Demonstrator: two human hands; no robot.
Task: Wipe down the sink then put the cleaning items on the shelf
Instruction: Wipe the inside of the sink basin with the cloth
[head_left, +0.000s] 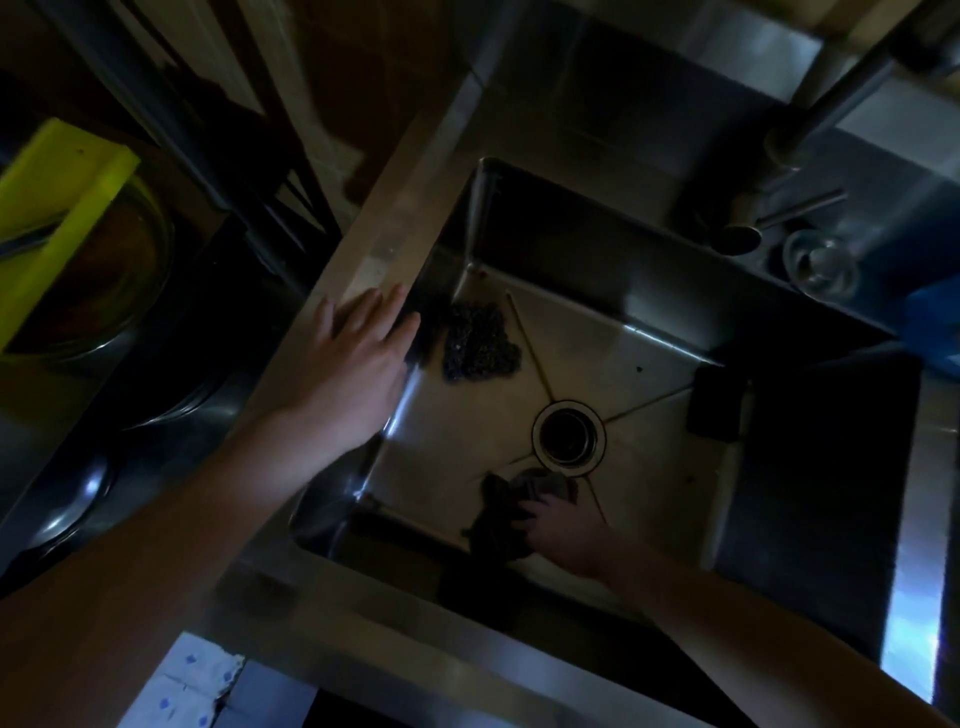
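A steel sink (649, 338) fills the dim middle of the view, with its round drain (569, 433) at the centre of the floor. My right hand (566, 530) is down inside the basin, shut on a dark cloth (498, 512) pressed to the floor just in front of the drain. My left hand (358, 358) lies flat with fingers spread on the sink's left rim. A dark metal scourer (478, 340) sits on the basin floor at the far left corner, right beside my left fingertips. A dark rectangular sponge (714, 402) leans at the right wall of the basin.
The tap (841, 104) rises at the back right with its lever (800, 208) and a glass (821, 265) beside it. Something blue (935, 327) sits at the right edge. Left of the sink are a yellow-green board (57, 208) over a bowl and dark pan lids.
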